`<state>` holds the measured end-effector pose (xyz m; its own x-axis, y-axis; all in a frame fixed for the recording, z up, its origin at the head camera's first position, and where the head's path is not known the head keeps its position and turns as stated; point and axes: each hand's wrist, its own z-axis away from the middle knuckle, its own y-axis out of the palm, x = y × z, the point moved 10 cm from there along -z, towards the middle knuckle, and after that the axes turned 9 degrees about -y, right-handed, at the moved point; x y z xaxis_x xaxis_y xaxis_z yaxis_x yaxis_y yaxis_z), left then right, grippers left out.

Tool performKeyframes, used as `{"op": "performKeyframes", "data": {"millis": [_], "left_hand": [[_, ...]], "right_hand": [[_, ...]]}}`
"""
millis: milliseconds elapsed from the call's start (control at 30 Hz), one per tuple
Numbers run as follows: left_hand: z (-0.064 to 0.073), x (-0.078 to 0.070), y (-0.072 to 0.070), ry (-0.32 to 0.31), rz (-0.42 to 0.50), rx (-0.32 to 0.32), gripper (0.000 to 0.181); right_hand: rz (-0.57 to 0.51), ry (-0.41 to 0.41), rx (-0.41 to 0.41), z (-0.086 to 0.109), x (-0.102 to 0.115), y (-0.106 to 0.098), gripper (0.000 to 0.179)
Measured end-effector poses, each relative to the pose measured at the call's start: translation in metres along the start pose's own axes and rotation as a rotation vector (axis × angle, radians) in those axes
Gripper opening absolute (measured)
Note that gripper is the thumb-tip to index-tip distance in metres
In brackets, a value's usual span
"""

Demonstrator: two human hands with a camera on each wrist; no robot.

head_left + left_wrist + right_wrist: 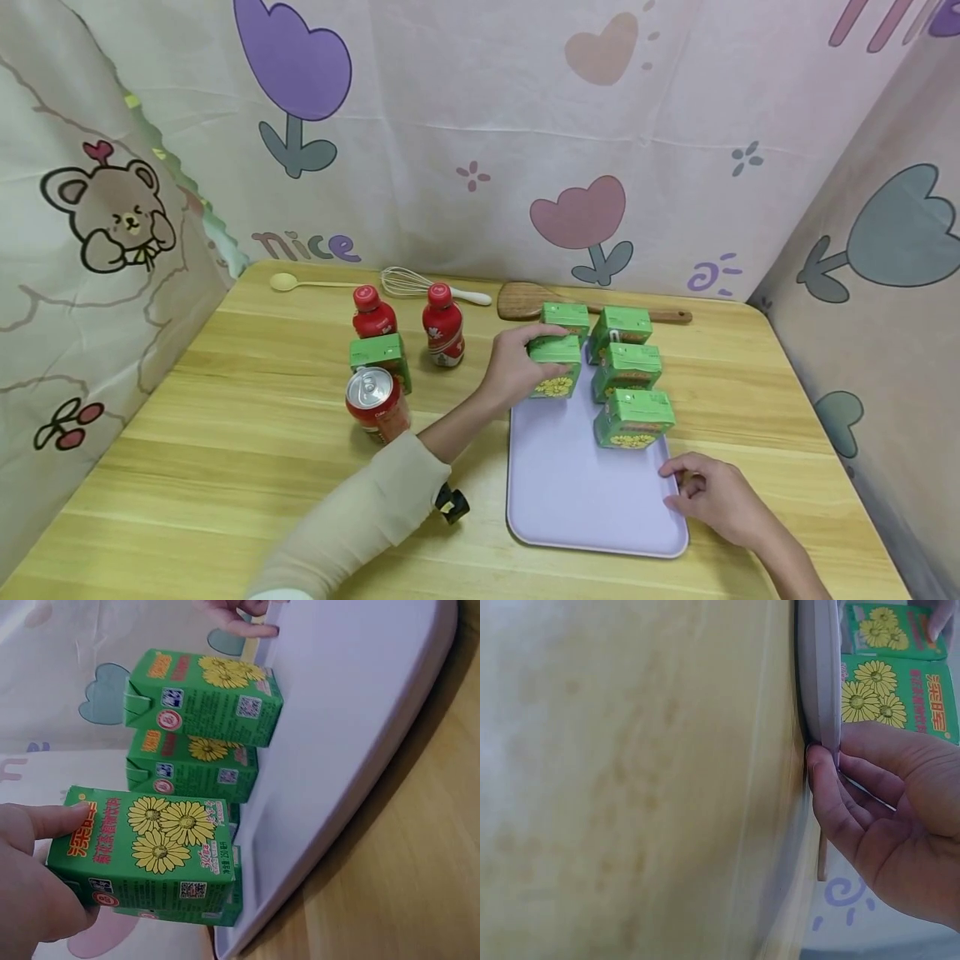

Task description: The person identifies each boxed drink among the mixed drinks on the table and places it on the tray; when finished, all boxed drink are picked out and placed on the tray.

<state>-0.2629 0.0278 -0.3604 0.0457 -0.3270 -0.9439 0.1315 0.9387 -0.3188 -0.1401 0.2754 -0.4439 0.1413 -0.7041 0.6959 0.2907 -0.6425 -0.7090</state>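
Observation:
My left hand [517,367] grips a green drink carton [150,840] with yellow flowers, thumb and fingers on opposite sides of its top end. In the head view that carton is over the left side of a pale purple tray [577,500], in front of another green carton [565,313]. A row of 3 matching cartons [636,419] stands along the tray's right side. At the tray's right rim, my right hand [720,500] pinches the edge between thumb and fingers, as the right wrist view shows up close.
Left of the tray stand a red soda can [378,404], a green carton [381,358] and two red bottles [444,329]. Along the back lie a yellow spoon [300,283], a whisk [420,285] and a wooden spatula [521,300]. Printed cloth hangs behind the table [225,467].

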Motion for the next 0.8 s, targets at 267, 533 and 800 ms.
{"op": "performKeyframes", "data": {"millis": [267, 533, 800], "left_hand": [[-0.013, 0.005, 0.014, 0.045, -0.031, 0.023, 0.044], [-0.015, 0.009, 0.025, 0.067, -0.051, 0.044, 0.044], [-0.015, 0.006, 0.031, 0.075, -0.102, 0.076, 0.045]], "right_hand": [[-0.004, 0.017, 0.002, 0.0, -0.002, 0.001, 0.03], [0.006, -0.011, -0.011, 0.0, 0.001, 0.0, 0.03], [0.01, -0.033, -0.006, 0.0, 0.002, 0.0, 0.029]]}}
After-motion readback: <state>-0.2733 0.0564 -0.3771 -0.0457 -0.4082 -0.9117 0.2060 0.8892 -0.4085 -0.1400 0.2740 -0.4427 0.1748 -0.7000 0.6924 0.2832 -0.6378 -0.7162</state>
